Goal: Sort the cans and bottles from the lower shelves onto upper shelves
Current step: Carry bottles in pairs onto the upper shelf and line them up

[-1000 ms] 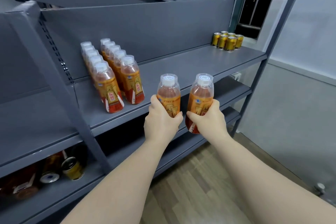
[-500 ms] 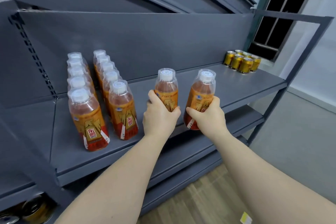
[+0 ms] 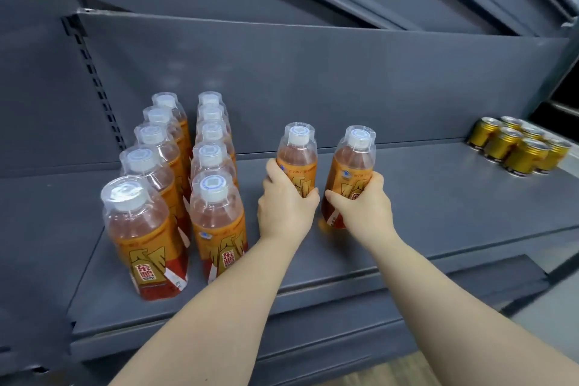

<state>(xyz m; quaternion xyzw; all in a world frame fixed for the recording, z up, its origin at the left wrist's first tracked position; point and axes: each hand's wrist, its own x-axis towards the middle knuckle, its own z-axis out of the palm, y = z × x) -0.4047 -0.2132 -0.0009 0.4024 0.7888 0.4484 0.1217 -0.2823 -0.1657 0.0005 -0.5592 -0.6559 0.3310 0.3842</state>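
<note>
Our fingers (image 3: 272,170) are curling round two drinks, one to each hand. The left hand (image 3: 286,210) is gripping the left bottle (image 3: 297,150) round its labelled middle. The right hand (image 3: 365,208) is gripping the right bottle (image 3: 354,160) the same way, fingers wrapping the far side and thumb lying on the near side. Both bottles are standing cap-up over the upper shelf (image 3: 438,204), long axes close to vertical, with the right one leaning a little to the right. Our hands are hiding the bases, so we cannot tell whether they are touching the shelf yet.

We are judging that the coming move turns on the bare strip of shelf under and beyond the hands. To the left, two rows of bottles (image 3: 175,185) are running back toward the back panel (image 3: 313,88). The left bottle is sitting just beside the nearer row, so the left hand is the closer one for starting a third row, with the right bottle going next to it. The gold cans (image 3: 517,147) are clustering well apart at the right end, and we are expecting no crowding from them.
</note>
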